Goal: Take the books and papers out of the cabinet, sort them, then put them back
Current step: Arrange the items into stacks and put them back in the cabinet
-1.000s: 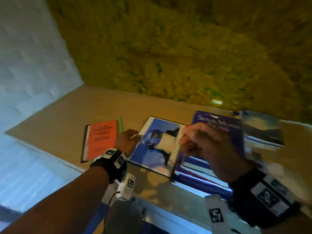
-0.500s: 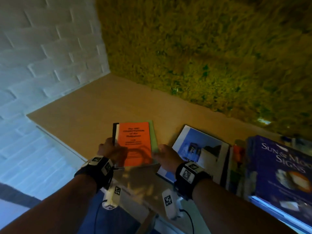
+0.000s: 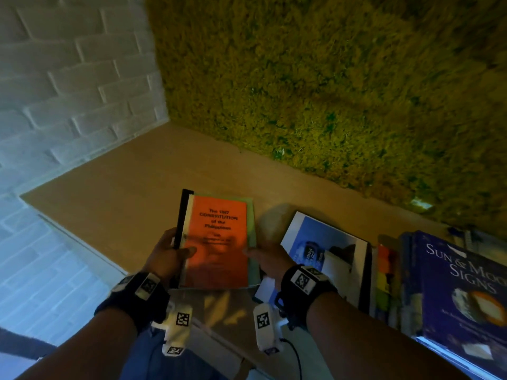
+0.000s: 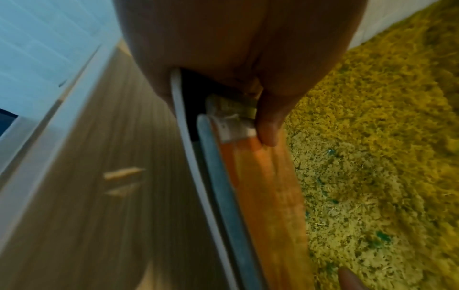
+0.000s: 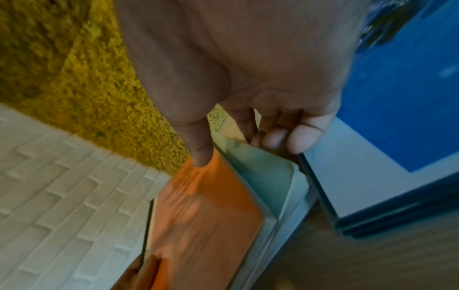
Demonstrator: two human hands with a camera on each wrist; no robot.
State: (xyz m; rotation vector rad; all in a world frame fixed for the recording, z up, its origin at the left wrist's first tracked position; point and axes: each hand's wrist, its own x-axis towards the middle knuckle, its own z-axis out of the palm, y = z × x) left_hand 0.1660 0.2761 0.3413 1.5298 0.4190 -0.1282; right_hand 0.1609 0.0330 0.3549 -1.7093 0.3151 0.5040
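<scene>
**Stack held at both long edges**

Your left hand (image 3: pixel 167 256) clamps the spine side of the orange booklet stack (image 3: pixel 216 242), your right hand (image 3: pixel 267 257) the opposite edge. It sits over the tabletop (image 3: pixel 109 204), long axis pointing away from you, equally near both hands.

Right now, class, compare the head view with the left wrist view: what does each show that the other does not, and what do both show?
Only the head view shows the right hand, the orange booklet's printed title, the blue picture book, the "Sun & Moon Signs" book and the brick wall.

Only the left wrist view shows the stack's edges: a white cover and a grey layer beneath the booklet.

Both show the left hand holding the booklet, the wooden shelf and the mossy wall.
</scene>
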